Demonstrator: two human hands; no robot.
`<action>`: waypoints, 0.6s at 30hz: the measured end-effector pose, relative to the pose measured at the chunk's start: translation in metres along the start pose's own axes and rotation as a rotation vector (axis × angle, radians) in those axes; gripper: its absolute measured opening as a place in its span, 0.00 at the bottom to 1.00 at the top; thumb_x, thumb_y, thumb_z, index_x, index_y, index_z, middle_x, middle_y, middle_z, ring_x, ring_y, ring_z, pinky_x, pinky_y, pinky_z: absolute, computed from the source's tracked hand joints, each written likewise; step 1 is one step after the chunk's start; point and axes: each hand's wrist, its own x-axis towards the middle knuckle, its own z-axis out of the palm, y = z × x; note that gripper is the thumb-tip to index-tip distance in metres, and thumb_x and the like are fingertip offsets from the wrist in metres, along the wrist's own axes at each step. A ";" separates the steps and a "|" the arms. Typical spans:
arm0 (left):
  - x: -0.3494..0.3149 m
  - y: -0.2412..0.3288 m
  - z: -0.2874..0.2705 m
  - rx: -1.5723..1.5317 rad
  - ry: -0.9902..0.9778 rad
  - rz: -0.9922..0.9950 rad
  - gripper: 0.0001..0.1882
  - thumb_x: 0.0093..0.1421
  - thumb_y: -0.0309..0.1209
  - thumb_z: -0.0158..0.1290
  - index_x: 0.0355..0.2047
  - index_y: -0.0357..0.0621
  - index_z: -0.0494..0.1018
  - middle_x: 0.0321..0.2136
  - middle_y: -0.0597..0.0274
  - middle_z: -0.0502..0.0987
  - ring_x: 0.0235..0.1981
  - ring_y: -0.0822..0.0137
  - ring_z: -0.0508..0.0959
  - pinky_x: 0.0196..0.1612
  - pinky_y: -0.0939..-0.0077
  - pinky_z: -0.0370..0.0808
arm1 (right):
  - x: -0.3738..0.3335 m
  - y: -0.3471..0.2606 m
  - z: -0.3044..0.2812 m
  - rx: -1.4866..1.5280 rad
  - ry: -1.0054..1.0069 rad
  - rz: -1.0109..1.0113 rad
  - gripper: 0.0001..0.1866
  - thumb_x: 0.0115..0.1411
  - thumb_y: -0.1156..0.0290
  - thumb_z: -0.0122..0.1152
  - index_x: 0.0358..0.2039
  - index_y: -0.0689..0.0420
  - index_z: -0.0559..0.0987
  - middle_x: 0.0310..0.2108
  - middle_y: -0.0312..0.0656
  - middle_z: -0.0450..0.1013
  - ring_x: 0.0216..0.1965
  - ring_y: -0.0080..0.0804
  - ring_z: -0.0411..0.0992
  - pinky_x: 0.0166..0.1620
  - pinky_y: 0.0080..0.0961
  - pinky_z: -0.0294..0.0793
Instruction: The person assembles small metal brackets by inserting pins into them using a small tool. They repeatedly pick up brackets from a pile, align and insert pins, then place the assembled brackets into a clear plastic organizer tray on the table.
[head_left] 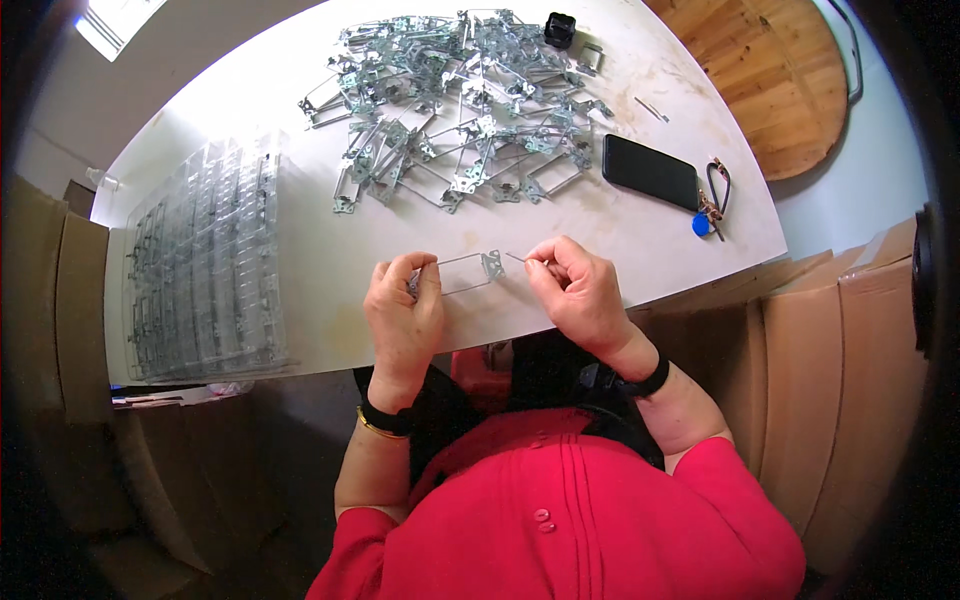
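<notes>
Over the near part of the white table, my left hand [405, 303] pinches one end of a metal bracket with thin wire rods [465, 257]. The bracket's flat end plate [491, 265] points toward my right hand. My right hand [573, 288] is closed, with thumb and forefinger on a short thin metal pin [514, 257]. The pin's free tip stands just off the end plate, with a small gap between them. The end of the bracket inside my left fingers is mostly hidden. Beyond my hands lies a big heap of similar metal brackets [470, 130].
Stacked clear plastic trays [205, 260] holding metal parts occupy the table's left side. A black phone [650, 172] lies at right beside a cord with a blue tag [701, 223]. A small black block [560, 30] sits behind the heap. Cardboard boxes [800, 370] flank the table [330, 320].
</notes>
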 end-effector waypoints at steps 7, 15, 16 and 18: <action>-0.005 -0.002 0.001 -0.001 0.027 0.042 0.06 0.68 0.27 0.65 0.44 0.41 0.86 0.33 0.64 0.79 0.29 0.76 0.73 0.34 0.77 0.71 | -0.008 -0.010 -0.003 -0.151 -0.031 -0.205 0.03 0.65 0.75 0.66 0.39 0.55 0.81 0.24 0.47 0.80 0.25 0.45 0.82 0.29 0.37 0.78; -0.006 -0.005 0.003 -0.062 0.060 0.065 0.06 0.68 0.27 0.66 0.44 0.40 0.86 0.33 0.63 0.79 0.31 0.73 0.76 0.35 0.77 0.72 | -0.008 -0.019 -0.007 -0.312 -0.072 -0.346 0.04 0.63 0.75 0.66 0.37 0.52 0.79 0.24 0.47 0.79 0.25 0.48 0.81 0.28 0.42 0.77; -0.006 -0.006 0.003 -0.067 0.067 0.079 0.06 0.68 0.27 0.66 0.43 0.40 0.86 0.33 0.63 0.79 0.31 0.73 0.76 0.36 0.77 0.73 | -0.008 -0.020 -0.007 -0.320 -0.071 -0.353 0.04 0.63 0.75 0.66 0.37 0.52 0.79 0.24 0.47 0.79 0.25 0.48 0.81 0.28 0.42 0.77; -0.007 -0.007 0.003 -0.068 0.074 0.080 0.06 0.68 0.26 0.66 0.43 0.40 0.86 0.33 0.63 0.79 0.32 0.73 0.77 0.36 0.77 0.73 | -0.008 -0.020 -0.006 -0.337 -0.071 -0.367 0.04 0.63 0.75 0.66 0.37 0.52 0.79 0.24 0.46 0.79 0.25 0.48 0.81 0.28 0.42 0.77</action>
